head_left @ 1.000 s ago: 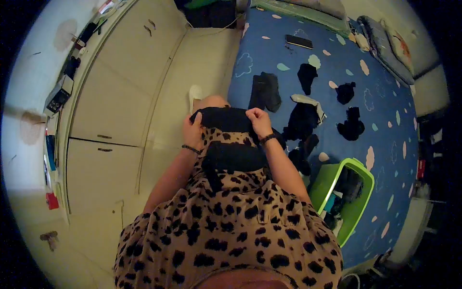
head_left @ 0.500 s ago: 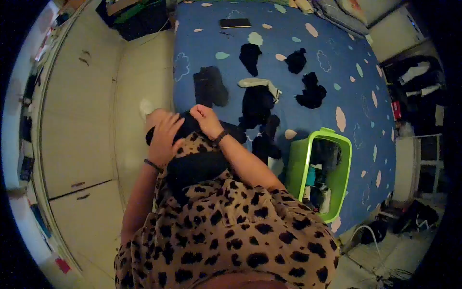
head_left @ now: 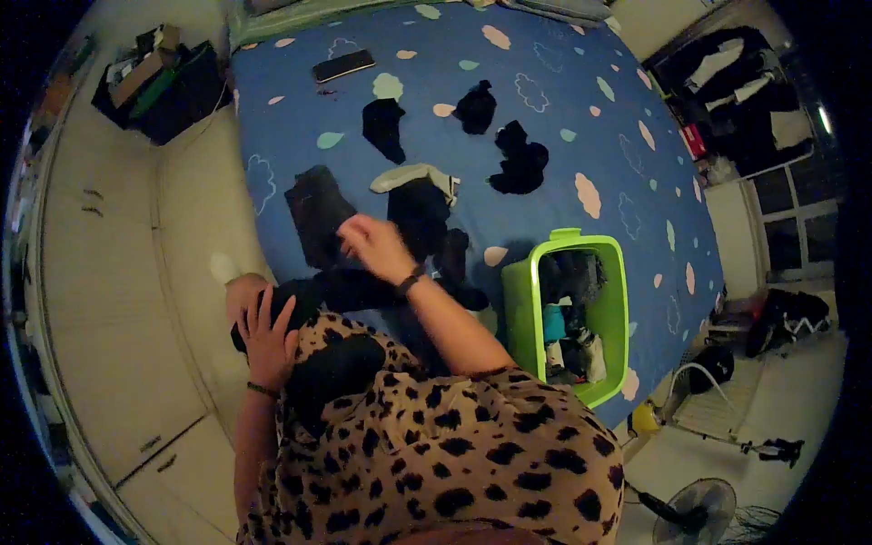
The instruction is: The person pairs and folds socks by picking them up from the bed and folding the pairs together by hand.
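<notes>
My left hand lies with its fingers spread on a black cloth over my knee. My right hand hovers above the bed, close to the edge of a dark grey folded garment. Motion blurs its fingers, and nothing can be made out in them. Beside it lies a black garment with a whitish strip of cloth across its top. More black cloth pieces lie farther off: one, a bunched one and a knotted-looking one. Another black cloth rests on my lap.
A green plastic basket holding rolled and folded clothes stands on the blue bed, right of me. A phone lies toward the far end. Left are pale cabinets and a dark box; a fan is lower right.
My right hand has moved away from my lap and forward over the bed, apart from my left hand. My left hand now lies flatter on the black cloth. The view has shifted right.
</notes>
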`<state>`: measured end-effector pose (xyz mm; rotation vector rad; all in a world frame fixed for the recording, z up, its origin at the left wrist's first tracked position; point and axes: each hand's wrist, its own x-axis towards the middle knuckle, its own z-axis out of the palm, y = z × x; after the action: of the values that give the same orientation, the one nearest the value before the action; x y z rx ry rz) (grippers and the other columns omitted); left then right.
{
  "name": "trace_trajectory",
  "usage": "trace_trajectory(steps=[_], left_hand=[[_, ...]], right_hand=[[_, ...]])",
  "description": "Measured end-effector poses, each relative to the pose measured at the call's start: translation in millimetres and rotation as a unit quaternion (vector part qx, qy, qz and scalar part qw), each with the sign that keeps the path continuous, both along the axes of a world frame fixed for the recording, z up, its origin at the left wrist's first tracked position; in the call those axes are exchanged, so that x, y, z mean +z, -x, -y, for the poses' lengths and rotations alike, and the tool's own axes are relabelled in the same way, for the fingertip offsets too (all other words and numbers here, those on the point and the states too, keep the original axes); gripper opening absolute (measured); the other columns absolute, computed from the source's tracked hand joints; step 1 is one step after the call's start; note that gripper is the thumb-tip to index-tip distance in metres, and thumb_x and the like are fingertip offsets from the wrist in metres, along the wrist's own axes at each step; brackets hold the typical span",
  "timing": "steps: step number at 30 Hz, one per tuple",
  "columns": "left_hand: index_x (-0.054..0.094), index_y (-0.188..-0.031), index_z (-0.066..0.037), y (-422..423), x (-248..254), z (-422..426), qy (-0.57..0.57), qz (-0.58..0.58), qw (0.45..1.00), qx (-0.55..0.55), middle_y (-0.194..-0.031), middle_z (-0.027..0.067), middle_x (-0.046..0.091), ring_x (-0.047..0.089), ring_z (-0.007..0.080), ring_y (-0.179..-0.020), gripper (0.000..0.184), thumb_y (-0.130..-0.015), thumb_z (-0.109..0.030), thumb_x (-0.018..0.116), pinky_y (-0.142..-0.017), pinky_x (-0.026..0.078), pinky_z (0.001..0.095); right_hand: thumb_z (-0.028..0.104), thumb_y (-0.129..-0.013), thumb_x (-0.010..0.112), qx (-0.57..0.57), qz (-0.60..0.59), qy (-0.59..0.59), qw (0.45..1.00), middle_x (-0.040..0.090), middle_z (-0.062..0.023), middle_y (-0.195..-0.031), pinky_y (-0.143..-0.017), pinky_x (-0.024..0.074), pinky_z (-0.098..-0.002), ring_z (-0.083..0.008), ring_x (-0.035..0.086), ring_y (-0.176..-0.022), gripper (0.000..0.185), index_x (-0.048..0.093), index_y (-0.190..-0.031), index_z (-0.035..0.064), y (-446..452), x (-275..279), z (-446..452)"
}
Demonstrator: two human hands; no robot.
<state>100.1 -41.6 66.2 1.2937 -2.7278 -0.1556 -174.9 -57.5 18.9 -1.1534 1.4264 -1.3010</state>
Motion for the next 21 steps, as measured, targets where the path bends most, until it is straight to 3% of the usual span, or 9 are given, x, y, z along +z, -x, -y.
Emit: trace_trajectory(steps=[2,4,6,8,12,15,18,20,21], left_hand=[[0.055,-0.130,-0.021,-2.3,-3.5,2.9,0.004,-0.022,0.999,-0.027,-0.148,0.0105,0.032,0.024,0.0343,-0.137,0.048,-0.082,-0.022,0.052,-0.112,0.010,0.0537],[0.056,-0.128,-0.022,-1.4,-3.4,3.1,0.010,-0.014,0.999,-0.030,-0.146,0.0106,0.034,0.026,0.0356,-0.136,0.046,-0.083,-0.022,0.052,-0.111,0.011,0.0539],[0.058,-0.127,-0.022,-3.3,-3.5,3.1,0.030,-0.018,0.998,-0.044,-0.144,0.0112,0.037,0.028,0.0357,-0.135,0.046,-0.081,-0.021,0.053,-0.111,0.013,0.0541],[0.058,-0.126,-0.021,-0.1,3.0,2.2,0.018,-0.022,0.999,-0.041,-0.143,0.0114,0.038,0.029,0.0357,-0.134,0.045,-0.081,-0.022,0.053,-0.110,0.013,0.0545],[0.060,-0.123,-0.020,-1.1,-2.6,6.0,-0.011,-0.012,1.000,-0.023,-0.141,0.0114,0.040,0.030,0.0359,-0.133,0.043,-0.081,-0.026,0.053,-0.110,0.014,0.0556],[0.062,-0.120,-0.018,-2.6,-7.8,9.1,-0.005,-0.040,0.999,-0.029,-0.139,0.0110,0.043,0.032,0.0351,-0.132,0.043,-0.079,-0.026,0.053,-0.110,0.015,0.0553],[0.062,-0.118,-0.018,-1.1,-11.3,12.9,-0.012,-0.041,0.999,-0.027,-0.138,0.0106,0.044,0.033,0.0340,-0.132,0.042,-0.078,-0.026,0.054,-0.110,0.015,0.0544],[0.063,-0.117,-0.017,3.4,-11.1,18.5,-0.011,-0.039,0.999,-0.034,-0.137,0.0101,0.045,0.034,0.0334,-0.131,0.041,-0.079,-0.027,0.054,-0.110,0.015,0.0539],[0.063,-0.117,-0.017,4.8,-8.9,19.1,-0.019,-0.041,0.998,-0.031,-0.136,0.0096,0.046,0.034,0.0330,-0.131,0.040,-0.080,-0.028,0.054,-0.110,0.015,0.0536]], right_hand=[[0.020,-0.090,0.058,-0.202,-0.196,0.069,0.957,0.063,-0.0135,-0.077,-0.061,0.0478,-0.0311,-0.0228,0.063,-0.068,0.019,0.062,-0.095,0.0019,42.3,-15.4,4.5],[0.017,-0.084,0.063,-0.329,-0.231,0.036,0.915,0.063,-0.0183,-0.093,-0.076,0.0469,-0.0384,-0.0296,0.060,-0.091,0.021,0.061,-0.101,0.0038,93.8,-32.2,7.6],[0.016,-0.078,0.068,-0.431,-0.388,0.017,0.815,0.055,-0.0180,-0.119,-0.089,0.0407,-0.0442,-0.0344,0.049,-0.112,0.033,0.059,-0.109,0.0071,139.2,-44.5,1.4],[0.020,-0.076,0.070,-0.587,-0.493,-0.074,0.638,0.054,-0.0176,-0.117,-0.090,0.0404,-0.0467,-0.0360,0.047,-0.113,0.034,0.059,-0.106,0.0073,162.6,-40.1,2.7],[0.015,-0.074,0.068,-0.560,-0.564,-0.229,0.562,0.041,-0.0128,-0.133,-0.091,0.0392,-0.0453,-0.0383,0.045,-0.113,0.033,0.059,-0.105,0.0088,192.8,-50.1,-10.8],[0.017,-0.078,0.066,-0.517,-0.421,-0.175,0.724,0.052,-0.0131,-0.120,-0.087,0.0428,-0.0426,-0.0337,0.052,-0.104,0.024,0.061,-0.100,0.0078,199.1,-63.2,-24.2],[0.021,-0.082,0.064,-0.596,-0.303,0.068,0.741,0.060,-0.0122,-0.103,-0.082,0.0454,-0.0401,-0.0314,0.057,-0.093,0.017,0.064,-0.092,0.0078,205.1,-109.9,-19.4],[0.021,-0.084,0.062,-0.571,-0.215,0.078,0.788,0.063,-0.0112,-0.086,-0.080,0.0461,-0.0383,-0.0321,0.059,-0.083,0.014,0.065,-0.088,0.0081,183.4,-117.8,-10.8],[0.022,-0.084,0.063,-0.495,-0.330,-0.007,0.804,0.062,-0.0114,-0.093,-0.082,0.0452,-0.0402,-0.0329,0.057,-0.088,0.015,0.065,-0.087,0.0083,171.7,-113.5,-14.4]])
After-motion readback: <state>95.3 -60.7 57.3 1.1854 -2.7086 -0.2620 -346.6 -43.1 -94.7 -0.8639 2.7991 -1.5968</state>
